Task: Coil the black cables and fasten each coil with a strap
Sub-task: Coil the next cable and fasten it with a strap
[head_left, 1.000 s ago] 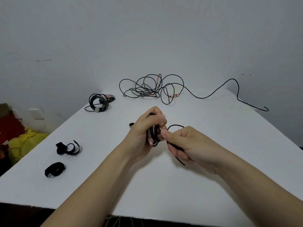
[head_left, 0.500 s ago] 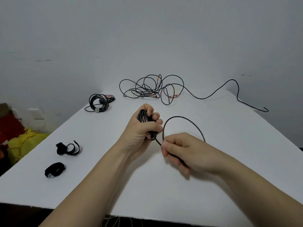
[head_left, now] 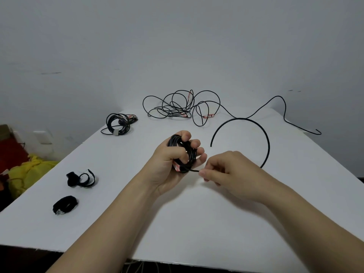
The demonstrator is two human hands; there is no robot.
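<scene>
My left hand [head_left: 173,164] grips a small coil of black cable [head_left: 184,152] above the middle of the white table [head_left: 197,223]. My right hand [head_left: 226,170] pinches the same cable just right of the coil. The cable's free tail [head_left: 264,134] arcs up and round behind my right hand, its end hanging in the air. A finished coil with a grey strap [head_left: 118,125] lies at the back left. A loose tangle of black cable [head_left: 181,105] lies at the back, with one long strand [head_left: 283,113] trailing right. Two black straps [head_left: 81,179] [head_left: 65,204] lie at the left.
Off the table's left edge sit a yellow bundle [head_left: 29,174] and something red [head_left: 11,154]. A grey wall stands behind the table. The table's front edge runs just below my forearms.
My right hand has slid along the cable away from the coil and drawn the tail out into a wider arc. My left hand has turned the coil more upright.
</scene>
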